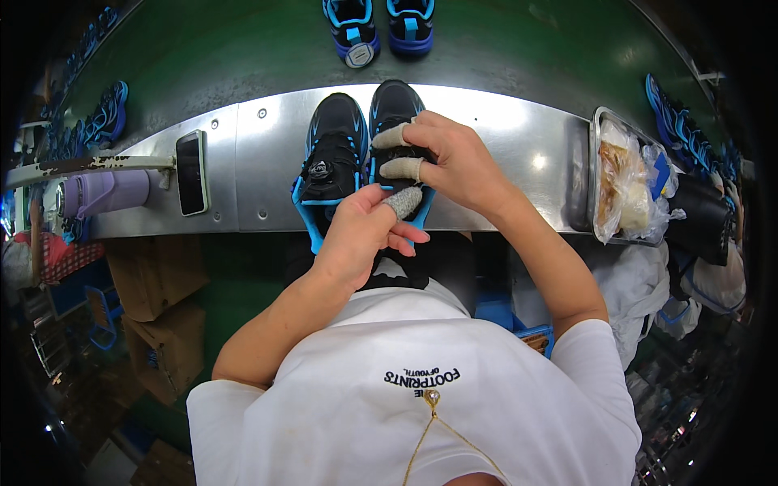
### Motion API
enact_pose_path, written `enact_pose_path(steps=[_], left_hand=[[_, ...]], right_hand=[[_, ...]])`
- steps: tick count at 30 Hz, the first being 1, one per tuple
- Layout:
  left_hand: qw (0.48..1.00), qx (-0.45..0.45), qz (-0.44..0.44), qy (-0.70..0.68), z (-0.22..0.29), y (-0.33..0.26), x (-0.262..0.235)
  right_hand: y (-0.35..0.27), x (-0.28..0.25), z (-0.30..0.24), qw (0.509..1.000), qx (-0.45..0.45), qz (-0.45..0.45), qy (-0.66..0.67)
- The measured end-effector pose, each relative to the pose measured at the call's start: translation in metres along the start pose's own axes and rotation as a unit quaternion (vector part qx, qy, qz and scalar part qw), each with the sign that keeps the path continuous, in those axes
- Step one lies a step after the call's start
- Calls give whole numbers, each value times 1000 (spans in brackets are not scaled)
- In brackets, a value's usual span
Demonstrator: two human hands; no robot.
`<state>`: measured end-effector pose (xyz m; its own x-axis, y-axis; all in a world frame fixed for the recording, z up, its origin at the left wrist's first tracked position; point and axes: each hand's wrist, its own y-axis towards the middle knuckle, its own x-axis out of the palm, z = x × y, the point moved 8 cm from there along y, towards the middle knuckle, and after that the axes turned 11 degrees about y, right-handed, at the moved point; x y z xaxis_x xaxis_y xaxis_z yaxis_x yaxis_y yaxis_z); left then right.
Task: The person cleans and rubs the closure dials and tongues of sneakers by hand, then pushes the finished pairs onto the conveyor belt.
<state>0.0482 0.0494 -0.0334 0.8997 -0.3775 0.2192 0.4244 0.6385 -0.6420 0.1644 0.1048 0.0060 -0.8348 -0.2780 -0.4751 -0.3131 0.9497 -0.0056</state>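
Observation:
Two black sneakers with bright blue trim stand side by side before me, toes pointing away. My right hand (458,158), with beige covers on two fingers, grips the lace area of the right sneaker (395,95) from its right side. At that shoe's opening, my left hand (361,235) pinches the tongue edge between the thumb and a finger in a grey cover. Its other fingers are bent. What lies under the fingertips is hidden. Untouched, the left sneaker (332,138) has a round dark dial-like piece on its tongue.
Both shoes stand on a metal ledge (519,154) along a green surface (519,49). Another pair of sneakers (411,36) stands beyond. At left are a phone (192,174) and a lilac bottle (105,193); at right, a metal tray (596,170) holds bagged items. Cardboard boxes (158,275) stand below left.

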Motion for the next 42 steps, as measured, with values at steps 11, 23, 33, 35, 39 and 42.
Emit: enact_pose_path(steps=[11,23,33,35,39,42], left_hand=[[1000,-3,9,14,0,4,-6],[994,11,6,-108,-5,3,7],[999,12,45,-18,-5,10,7],[998,18,54,-17,-6,9,10],[997,27,73,-13,-5,12,8],[997,12,76,-14,-7,12,6]], right_hand=[[0,-1,3,999,-15,-2,33],[3,-6,4,980,26,-59,189],[2,-4,2,991,-33,-32,124],[-1,1,9,969,-11,-97,225],[-11,3,6,994,-91,57,32],[-9,-4,3,990,-50,47,120]])
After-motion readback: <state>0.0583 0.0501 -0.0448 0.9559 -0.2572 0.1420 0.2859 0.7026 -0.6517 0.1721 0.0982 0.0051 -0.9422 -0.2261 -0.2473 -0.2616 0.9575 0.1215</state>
